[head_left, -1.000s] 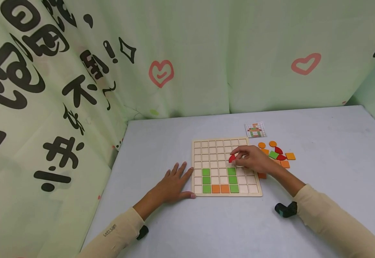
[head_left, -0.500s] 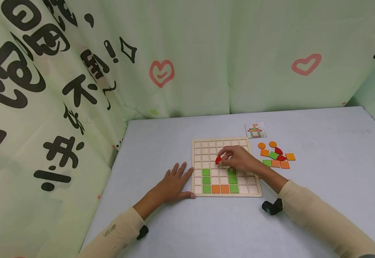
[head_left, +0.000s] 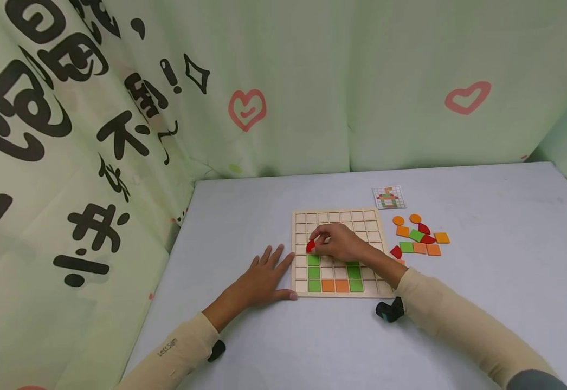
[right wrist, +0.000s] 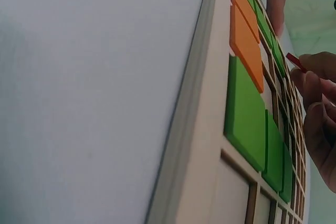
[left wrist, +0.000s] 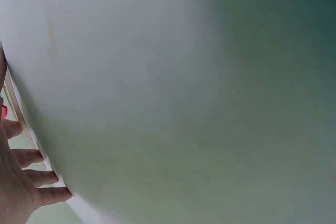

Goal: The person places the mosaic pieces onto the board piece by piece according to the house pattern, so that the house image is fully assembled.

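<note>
My right hand (head_left: 339, 242) pinches a red curved-edge tile (head_left: 310, 247) between thumb and fingertips, over the wooden grid board (head_left: 300, 217). In the head view the tile sits just above the top of the left column of green tiles (head_left: 314, 272). The right wrist view shows the pinched red tile (right wrist: 296, 62) held above the grid at a slant. My left hand (head_left: 264, 276) lies with fingers spread at the board's left edge, thumb near its front left corner. Two orange tiles (head_left: 335, 285) lie between the green columns in the front row.
Right of the board lie loose tiles: orange rounds (head_left: 414, 218), orange squares (head_left: 433, 249), green squares (head_left: 406, 247) and red curved ones (head_left: 396, 252). A small pattern card (head_left: 388, 197) is behind them. Curtains (head_left: 293, 135) hang along the table's back and left sides.
My right hand has moved left across the board with the red tile, from the right green column to above the left one. The left hand has stayed at the board's edge.
</note>
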Available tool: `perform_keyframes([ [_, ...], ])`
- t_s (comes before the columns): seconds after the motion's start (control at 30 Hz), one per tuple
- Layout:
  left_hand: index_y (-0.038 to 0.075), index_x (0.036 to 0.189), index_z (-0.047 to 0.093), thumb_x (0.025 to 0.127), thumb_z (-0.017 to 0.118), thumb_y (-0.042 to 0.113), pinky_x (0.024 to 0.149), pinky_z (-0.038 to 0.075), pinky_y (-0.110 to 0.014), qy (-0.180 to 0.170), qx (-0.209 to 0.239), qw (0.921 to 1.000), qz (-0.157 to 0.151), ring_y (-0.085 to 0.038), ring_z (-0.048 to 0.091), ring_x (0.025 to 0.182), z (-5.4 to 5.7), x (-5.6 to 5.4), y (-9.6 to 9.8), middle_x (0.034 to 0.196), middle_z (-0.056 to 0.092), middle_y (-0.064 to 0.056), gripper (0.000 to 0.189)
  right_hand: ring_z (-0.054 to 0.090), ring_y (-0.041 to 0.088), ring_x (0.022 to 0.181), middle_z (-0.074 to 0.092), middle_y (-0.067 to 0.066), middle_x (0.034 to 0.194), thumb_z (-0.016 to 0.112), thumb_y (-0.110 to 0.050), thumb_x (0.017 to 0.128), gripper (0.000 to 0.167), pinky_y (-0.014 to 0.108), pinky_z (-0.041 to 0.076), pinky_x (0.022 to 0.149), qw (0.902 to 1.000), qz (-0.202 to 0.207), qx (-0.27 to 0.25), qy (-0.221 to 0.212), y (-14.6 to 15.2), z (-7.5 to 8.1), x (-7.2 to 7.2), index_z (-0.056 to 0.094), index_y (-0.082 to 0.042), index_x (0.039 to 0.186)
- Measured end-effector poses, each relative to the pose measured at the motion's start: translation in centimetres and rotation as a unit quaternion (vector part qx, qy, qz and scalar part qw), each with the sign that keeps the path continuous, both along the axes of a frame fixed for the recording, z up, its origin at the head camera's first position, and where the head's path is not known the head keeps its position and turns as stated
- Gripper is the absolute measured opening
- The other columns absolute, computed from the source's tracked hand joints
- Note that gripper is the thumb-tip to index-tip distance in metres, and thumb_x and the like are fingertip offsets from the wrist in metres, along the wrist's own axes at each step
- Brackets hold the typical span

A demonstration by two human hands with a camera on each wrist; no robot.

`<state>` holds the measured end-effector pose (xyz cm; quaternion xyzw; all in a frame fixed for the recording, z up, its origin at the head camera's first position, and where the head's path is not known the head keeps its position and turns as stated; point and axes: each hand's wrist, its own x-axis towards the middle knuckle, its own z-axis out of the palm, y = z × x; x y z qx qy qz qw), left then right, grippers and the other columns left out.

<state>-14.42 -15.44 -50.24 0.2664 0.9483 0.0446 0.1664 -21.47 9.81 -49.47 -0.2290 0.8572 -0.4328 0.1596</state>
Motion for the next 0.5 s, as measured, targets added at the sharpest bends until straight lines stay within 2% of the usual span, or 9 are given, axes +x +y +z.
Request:
perform_keyframes([
  [0.27,0.023,0.162,0.019,0.089,0.052,0.075,0.117,0.029,-0.061,0.003,-0.003,1.0,-0.007,-0.041,0.015,0.154,-0.2,-0.1,0.0,0.169,0.016,-0.012,0.096,0.057,0.012,0.076,0.069,-0.003,0.083,0.075,-0.014,0.089,0.019,0.027,0.046,0.072,0.9994,-0.015,0.031,0.005,-1.5,-0.5,0.1,0.071,-0.009,0.107],
  [0.5,0.023,0.162,0.019,0.088,0.052,0.075,0.117,0.029,-0.061,-0.001,-0.006,1.0,-0.005,-0.041,0.015,0.154,0.0,0.0,-0.1,0.169,0.016,-0.012,0.096,0.057,0.009,0.072,0.066,-0.005,0.078,0.076,-0.016,0.087,0.019,0.028,0.046,0.069,0.9973,-0.012,0.065,0.031,-2.3,-0.3,0.0,0.073,-0.01,0.104],
])
